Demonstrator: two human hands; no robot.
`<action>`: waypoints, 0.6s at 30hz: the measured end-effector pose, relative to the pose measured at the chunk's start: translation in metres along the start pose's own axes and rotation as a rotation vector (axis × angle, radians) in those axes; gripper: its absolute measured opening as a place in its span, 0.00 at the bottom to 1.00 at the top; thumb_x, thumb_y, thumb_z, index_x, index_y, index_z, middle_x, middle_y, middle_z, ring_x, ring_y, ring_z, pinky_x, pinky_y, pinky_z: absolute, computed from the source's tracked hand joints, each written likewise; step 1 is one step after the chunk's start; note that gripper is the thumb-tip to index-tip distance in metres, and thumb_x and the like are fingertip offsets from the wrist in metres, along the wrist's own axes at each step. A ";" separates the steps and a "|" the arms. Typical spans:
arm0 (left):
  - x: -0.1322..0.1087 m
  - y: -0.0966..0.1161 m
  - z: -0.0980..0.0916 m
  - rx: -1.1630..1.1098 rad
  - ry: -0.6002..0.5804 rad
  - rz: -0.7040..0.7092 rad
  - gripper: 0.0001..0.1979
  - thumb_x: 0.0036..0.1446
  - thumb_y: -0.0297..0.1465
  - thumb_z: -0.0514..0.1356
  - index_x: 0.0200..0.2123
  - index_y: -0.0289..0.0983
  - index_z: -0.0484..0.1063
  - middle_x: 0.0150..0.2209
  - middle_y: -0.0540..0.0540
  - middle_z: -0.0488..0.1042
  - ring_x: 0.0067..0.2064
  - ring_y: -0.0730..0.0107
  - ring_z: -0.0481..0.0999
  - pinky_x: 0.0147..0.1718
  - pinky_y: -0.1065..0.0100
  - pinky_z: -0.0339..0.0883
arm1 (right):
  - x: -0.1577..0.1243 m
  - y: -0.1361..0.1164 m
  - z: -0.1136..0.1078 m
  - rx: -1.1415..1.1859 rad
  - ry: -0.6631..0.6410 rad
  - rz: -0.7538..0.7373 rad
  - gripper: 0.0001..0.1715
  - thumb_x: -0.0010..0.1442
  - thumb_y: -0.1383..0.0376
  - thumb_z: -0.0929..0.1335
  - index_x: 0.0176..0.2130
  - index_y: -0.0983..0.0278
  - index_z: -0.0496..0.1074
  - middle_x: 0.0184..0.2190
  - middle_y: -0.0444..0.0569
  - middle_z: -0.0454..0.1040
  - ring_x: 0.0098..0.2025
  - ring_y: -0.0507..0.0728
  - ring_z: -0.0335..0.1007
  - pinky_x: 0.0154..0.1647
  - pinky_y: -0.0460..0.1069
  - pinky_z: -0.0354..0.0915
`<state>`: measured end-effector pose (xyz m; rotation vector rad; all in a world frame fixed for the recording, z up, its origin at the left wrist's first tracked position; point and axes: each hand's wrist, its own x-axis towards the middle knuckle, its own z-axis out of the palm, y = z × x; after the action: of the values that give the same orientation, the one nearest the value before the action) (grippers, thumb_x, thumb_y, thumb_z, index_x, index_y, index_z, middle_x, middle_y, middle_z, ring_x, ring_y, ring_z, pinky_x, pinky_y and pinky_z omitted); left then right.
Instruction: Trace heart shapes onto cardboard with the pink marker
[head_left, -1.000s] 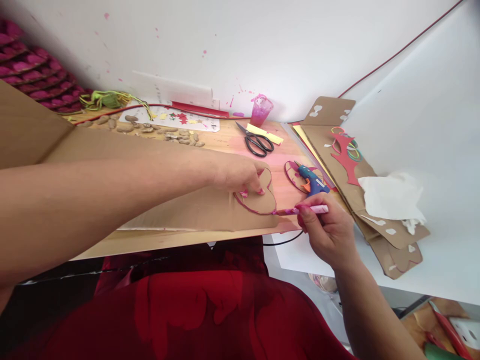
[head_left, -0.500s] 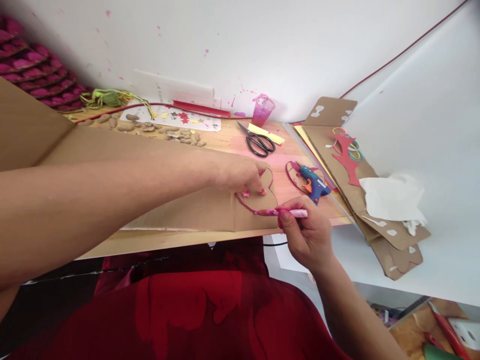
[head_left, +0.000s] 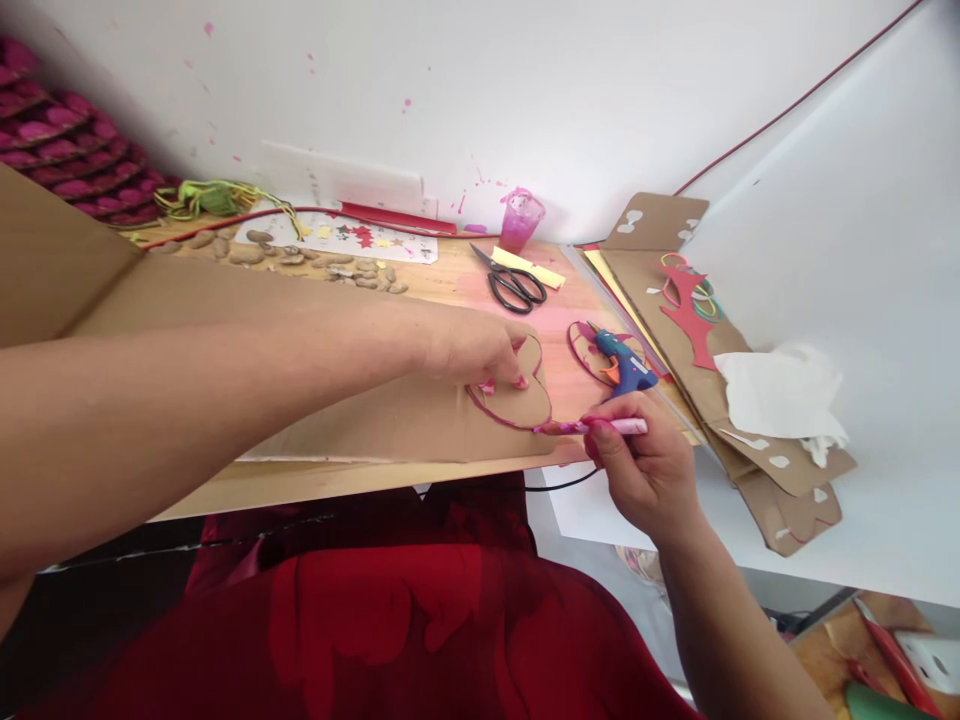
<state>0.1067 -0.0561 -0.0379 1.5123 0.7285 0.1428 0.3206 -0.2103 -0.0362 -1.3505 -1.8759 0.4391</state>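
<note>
My left hand point(head_left: 480, 350) reaches across from the left and presses its fingertips down on a heart shape point(head_left: 521, 400) with a dark pink outline on the brown cardboard point(head_left: 375, 420). Its fingers are apart, with pink stains on the tips. Closed around a paintbrush point(head_left: 626, 426) with a pale, pink-smeared handle is my right hand point(head_left: 645, 465). The brush points left, its tip at the lower right edge of the heart. Part of the heart lies hidden under my left hand.
Behind the cardboard lie black scissors point(head_left: 516, 285), peanuts point(head_left: 247, 256) and a pink-stained cup point(head_left: 521, 220). A blue glue gun point(head_left: 628, 362) rests on a round outlined piece to the right. Farther right are cardboard pieces point(head_left: 697, 400) and white tissue point(head_left: 780, 395).
My right hand has moved right with the paintbrush, its tip passing along the heart's lower edge toward the right side. My left hand stays pressed on the heart.
</note>
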 end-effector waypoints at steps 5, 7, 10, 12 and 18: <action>-0.005 0.005 -0.003 0.315 0.068 0.055 0.10 0.50 0.39 0.65 0.30 0.40 0.70 0.28 0.52 0.69 0.29 0.70 0.67 0.28 0.68 0.60 | -0.002 0.004 -0.002 0.125 0.088 0.080 0.06 0.69 0.63 0.67 0.37 0.61 0.70 0.24 0.41 0.69 0.24 0.49 0.64 0.26 0.47 0.61; -0.008 0.005 -0.008 0.537 0.091 0.086 0.09 0.52 0.40 0.64 0.33 0.41 0.74 0.30 0.51 0.72 0.30 0.69 0.68 0.30 0.68 0.60 | -0.004 0.003 0.000 0.256 0.207 0.117 0.06 0.69 0.62 0.67 0.38 0.60 0.71 0.24 0.40 0.68 0.23 0.49 0.63 0.25 0.47 0.60; -0.010 0.000 -0.014 0.809 0.065 0.204 0.11 0.54 0.35 0.61 0.41 0.43 0.79 0.37 0.50 0.76 0.34 0.68 0.71 0.33 0.68 0.60 | -0.005 0.001 0.005 0.507 0.396 0.221 0.06 0.67 0.60 0.70 0.38 0.60 0.73 0.23 0.40 0.68 0.23 0.48 0.64 0.25 0.46 0.62; -0.011 -0.003 -0.017 0.954 0.040 0.296 0.15 0.55 0.31 0.60 0.45 0.46 0.80 0.43 0.49 0.76 0.37 0.67 0.73 0.35 0.69 0.61 | -0.005 0.001 0.008 0.704 0.469 0.340 0.09 0.63 0.58 0.73 0.37 0.60 0.74 0.25 0.40 0.70 0.25 0.48 0.65 0.28 0.46 0.65; -0.039 0.001 -0.014 0.995 0.286 0.355 0.18 0.59 0.30 0.57 0.51 0.39 0.78 0.50 0.41 0.74 0.42 0.63 0.76 0.44 0.64 0.68 | -0.004 -0.002 0.012 1.007 0.488 0.572 0.16 0.52 0.54 0.79 0.33 0.60 0.76 0.24 0.40 0.67 0.28 0.50 0.68 0.40 0.51 0.72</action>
<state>0.0693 -0.0644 -0.0221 2.6118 0.7920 0.2930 0.3105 -0.2129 -0.0444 -1.0858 -0.6394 1.0494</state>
